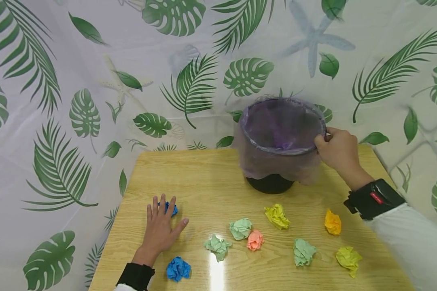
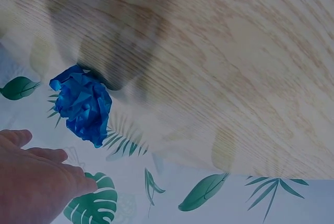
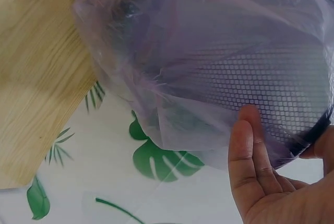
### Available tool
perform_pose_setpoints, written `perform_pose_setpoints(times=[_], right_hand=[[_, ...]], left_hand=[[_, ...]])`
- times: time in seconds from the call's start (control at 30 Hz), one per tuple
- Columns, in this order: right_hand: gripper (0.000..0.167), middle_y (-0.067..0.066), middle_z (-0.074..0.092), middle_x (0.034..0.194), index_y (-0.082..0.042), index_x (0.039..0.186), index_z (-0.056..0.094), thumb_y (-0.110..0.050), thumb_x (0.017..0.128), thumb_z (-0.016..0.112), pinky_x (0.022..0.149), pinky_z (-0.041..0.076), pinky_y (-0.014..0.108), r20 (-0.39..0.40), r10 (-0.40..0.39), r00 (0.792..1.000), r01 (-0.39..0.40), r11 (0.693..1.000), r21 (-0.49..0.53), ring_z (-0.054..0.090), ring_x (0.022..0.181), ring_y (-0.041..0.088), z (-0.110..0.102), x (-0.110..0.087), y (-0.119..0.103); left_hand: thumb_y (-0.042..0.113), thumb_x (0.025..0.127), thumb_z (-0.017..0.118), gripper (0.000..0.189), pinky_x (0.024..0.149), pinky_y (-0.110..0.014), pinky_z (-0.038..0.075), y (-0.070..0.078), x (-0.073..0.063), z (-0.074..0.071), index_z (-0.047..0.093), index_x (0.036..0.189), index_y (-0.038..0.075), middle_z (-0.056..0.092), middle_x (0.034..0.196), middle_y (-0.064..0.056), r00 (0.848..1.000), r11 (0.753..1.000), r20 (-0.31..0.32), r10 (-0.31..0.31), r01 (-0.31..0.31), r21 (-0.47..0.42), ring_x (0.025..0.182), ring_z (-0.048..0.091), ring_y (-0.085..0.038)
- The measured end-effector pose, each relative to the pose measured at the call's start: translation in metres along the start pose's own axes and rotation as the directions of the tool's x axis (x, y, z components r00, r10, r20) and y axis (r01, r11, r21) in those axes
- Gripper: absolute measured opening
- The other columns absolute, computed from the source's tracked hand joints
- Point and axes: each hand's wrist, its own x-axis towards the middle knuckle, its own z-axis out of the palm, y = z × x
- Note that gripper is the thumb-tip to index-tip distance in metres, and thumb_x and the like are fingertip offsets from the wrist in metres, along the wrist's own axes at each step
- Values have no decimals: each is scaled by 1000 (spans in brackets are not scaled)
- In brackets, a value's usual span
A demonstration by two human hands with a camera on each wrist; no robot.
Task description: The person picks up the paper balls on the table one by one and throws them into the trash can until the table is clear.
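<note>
My right hand grips the rim of a black mesh wastebasket at its right side, thumb on the inside. A thin purple bin liner is folded over that rim and hangs down outside; in the right wrist view the mesh shows through the liner. My left hand reaches out at the left with straight, spread fingers, over a crumpled blue paper ball that they partly hide. The left wrist view shows this ball just beyond the fingertips. Another blue paper ball lies nearer.
Across the wooden table lie green paper balls, a pink one, yellow ones and an orange one. A leaf-patterned cloth hangs behind and beside the table.
</note>
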Motion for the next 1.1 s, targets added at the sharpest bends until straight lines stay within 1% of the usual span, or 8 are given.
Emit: perform_pose_setpoints(times=[0.2, 0.4, 0.6, 0.73, 0.9, 0.97, 1.03, 1.1], right_hand=[[51, 24, 74, 84, 14, 136, 58, -21, 100, 49, 41, 38, 32, -6, -45, 999, 45, 999, 18, 59, 49, 15, 14, 2, -17], [53, 26, 72, 93, 16, 136, 56, -21, 99, 48, 45, 36, 30, -6, -49, 999, 49, 999, 17, 53, 56, 19, 27, 2, -32], [49, 22, 70, 90, 13, 132, 62, -21, 100, 46, 49, 35, 31, 11, -70, 998, 69, 997, 28, 49, 57, 19, 36, 3, -44], [53, 24, 71, 93, 12, 141, 54, -22, 102, 45, 46, 32, 30, 42, -56, 998, 54, 998, 40, 46, 53, 17, 38, 3, -47], [56, 23, 71, 94, 10, 143, 53, -29, 104, 46, 46, 32, 31, 51, -50, 997, 48, 998, 34, 44, 52, 17, 38, 4, -47], [61, 23, 71, 96, 9, 145, 52, -37, 106, 46, 49, 35, 35, 52, -54, 997, 52, 998, 27, 49, 56, 22, 38, 4, -45], [69, 25, 71, 109, 7, 149, 48, -48, 107, 42, 56, 43, 42, 51, -56, 997, 56, 998, 17, 60, 69, 32, 37, 2, -43], [78, 28, 67, 123, 6, 153, 41, -56, 107, 36, 68, 49, 51, 52, -51, 997, 50, 999, 18, 65, 87, 43, 36, 0, -40]], left_hand=[[60, 101, 53, 85, 121, -65, -4, 1, 0, 2, 23, 165, 12, 6, 169, -25, 1000, 1000, -10, 7, -7, -1, 155, -9, -45], [58, 100, 56, 85, 121, -66, -1, 3, 1, 2, 25, 164, 11, 9, 169, -26, 999, 1000, -32, 25, -25, -16, 155, -5, -47], [57, 101, 56, 84, 121, -65, -2, 5, 1, 1, 25, 164, 11, 9, 169, -26, 999, 1000, -33, 25, -26, -17, 155, -4, -47], [55, 100, 58, 84, 120, -67, -1, 7, 1, 1, 26, 164, 10, 11, 167, -28, 998, 999, -48, 37, -38, -20, 154, -2, -49], [55, 100, 58, 83, 120, -67, 0, 9, 1, 1, 27, 164, 11, 15, 166, -30, 997, 999, -60, 45, -46, -18, 154, -1, -50], [57, 100, 56, 84, 121, -67, 0, 9, 1, 1, 26, 164, 12, 13, 167, -29, 998, 999, -50, 39, -39, -11, 154, -2, -49], [58, 101, 55, 84, 121, -65, -2, 9, 2, 1, 24, 165, 13, 11, 168, -27, 999, 999, -35, 30, -31, -11, 155, -3, -48], [60, 101, 53, 85, 122, -64, -4, 9, 2, 2, 23, 165, 14, 9, 169, -25, 1000, 1000, -16, 21, -21, -9, 155, -5, -46]])
